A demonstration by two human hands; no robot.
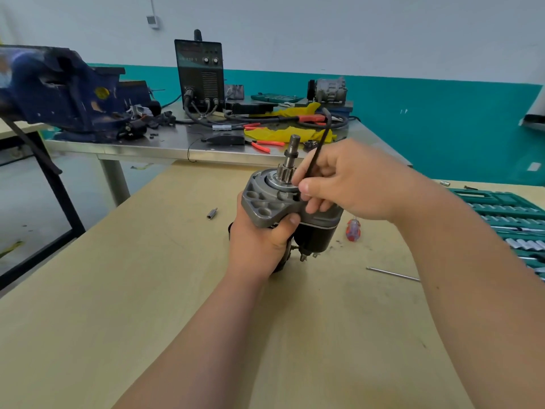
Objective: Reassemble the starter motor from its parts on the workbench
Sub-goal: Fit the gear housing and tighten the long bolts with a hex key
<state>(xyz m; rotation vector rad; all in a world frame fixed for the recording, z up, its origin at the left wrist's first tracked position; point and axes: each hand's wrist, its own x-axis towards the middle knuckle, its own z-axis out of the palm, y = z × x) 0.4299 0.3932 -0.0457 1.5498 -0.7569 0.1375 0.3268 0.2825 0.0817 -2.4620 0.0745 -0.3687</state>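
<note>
The starter motor [283,208] stands upright above the tan workbench [147,290], its shaft pointing up. The left hand [259,243] grips its body; the right hand [348,184] pinches a black hex key [320,140] at the housing. A socket set case [507,222] lies to the right.

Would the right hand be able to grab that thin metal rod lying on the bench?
Probably not yet: the right hand pinches a black hex key set against the starter motor. The rod lies uncovered nearby, so dropping the key should free the way.
</note>
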